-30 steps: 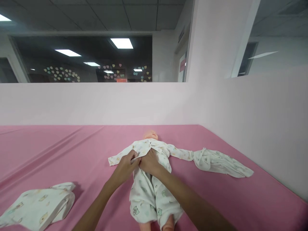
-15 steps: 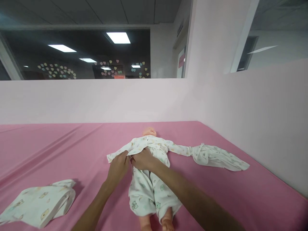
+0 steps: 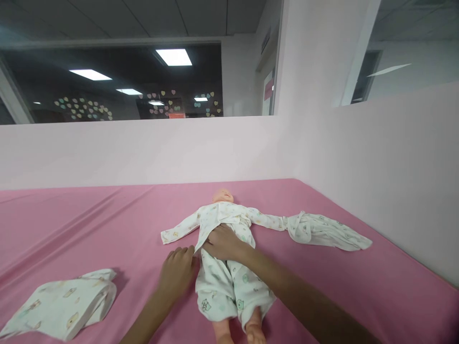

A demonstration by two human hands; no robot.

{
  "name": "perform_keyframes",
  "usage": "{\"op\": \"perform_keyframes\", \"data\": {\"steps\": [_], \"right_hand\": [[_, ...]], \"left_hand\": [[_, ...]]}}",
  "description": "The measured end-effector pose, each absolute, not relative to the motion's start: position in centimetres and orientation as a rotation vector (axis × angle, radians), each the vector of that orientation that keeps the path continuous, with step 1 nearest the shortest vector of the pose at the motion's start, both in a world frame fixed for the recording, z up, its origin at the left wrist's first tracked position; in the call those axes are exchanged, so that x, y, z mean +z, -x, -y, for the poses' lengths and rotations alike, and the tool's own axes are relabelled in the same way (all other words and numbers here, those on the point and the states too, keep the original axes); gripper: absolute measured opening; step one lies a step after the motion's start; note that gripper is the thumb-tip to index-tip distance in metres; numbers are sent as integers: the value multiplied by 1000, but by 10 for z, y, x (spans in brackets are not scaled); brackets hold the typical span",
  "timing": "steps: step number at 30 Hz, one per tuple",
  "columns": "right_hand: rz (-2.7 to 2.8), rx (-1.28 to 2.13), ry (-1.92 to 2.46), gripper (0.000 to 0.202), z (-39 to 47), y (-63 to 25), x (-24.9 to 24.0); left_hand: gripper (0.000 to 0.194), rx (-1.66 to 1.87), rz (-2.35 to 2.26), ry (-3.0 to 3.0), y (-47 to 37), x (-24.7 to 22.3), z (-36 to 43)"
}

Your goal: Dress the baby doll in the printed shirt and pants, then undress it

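Observation:
A baby doll (image 3: 223, 195) lies on its back on the pink sheet, head away from me and feet toward me. It wears a white printed baby shirt (image 3: 211, 217) with the sleeves spread out, and white printed pants (image 3: 215, 289). My left hand (image 3: 178, 267) is closed on the shirt's lower left front edge, beside the doll's waist. At the doll's belly, my right hand (image 3: 223, 242) has its fingers curled at the shirt's hem by the waistband; the fingertips are partly hidden by cloth and hand.
A folded white printed cloth (image 3: 60, 303) lies at the front left of the pink sheet (image 3: 143, 215). Twisted white printed cloth (image 3: 326, 232) extends from the doll's right-side sleeve. Pale walls (image 3: 143, 153) with windows border the back and right.
My left hand has moved down toward me, drawing the shirt's front edge down over the doll's waist. My right hand has shifted slightly right and down, still at the belly.

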State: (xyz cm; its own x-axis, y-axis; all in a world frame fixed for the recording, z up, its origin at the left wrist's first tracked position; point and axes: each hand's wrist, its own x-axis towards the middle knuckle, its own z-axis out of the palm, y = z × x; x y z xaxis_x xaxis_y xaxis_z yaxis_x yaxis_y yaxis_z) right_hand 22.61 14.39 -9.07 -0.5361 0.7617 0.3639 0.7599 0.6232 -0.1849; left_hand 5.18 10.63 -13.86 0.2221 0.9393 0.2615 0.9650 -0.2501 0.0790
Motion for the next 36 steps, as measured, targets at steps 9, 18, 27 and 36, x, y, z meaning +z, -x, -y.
{"op": "perform_keyframes", "data": {"steps": [9,18,27,36], "right_hand": [[1909,-233,1543,19,-145,-300,-108],[1844,-160,1546,19,-172,-308,-114],[1940,-7,1383,17,-169,-326,-109],[1685,-130,1312,18,-126,-313,-98]], "left_hand": [[25,-897,1874,2552,-70,-128,-111],[29,-1386,1728,2669,-81,-137,-121],[34,-1332,1568,2721,-82,-137,-117],[40,-1295,1499,2666,-84,-146,-117]]}}
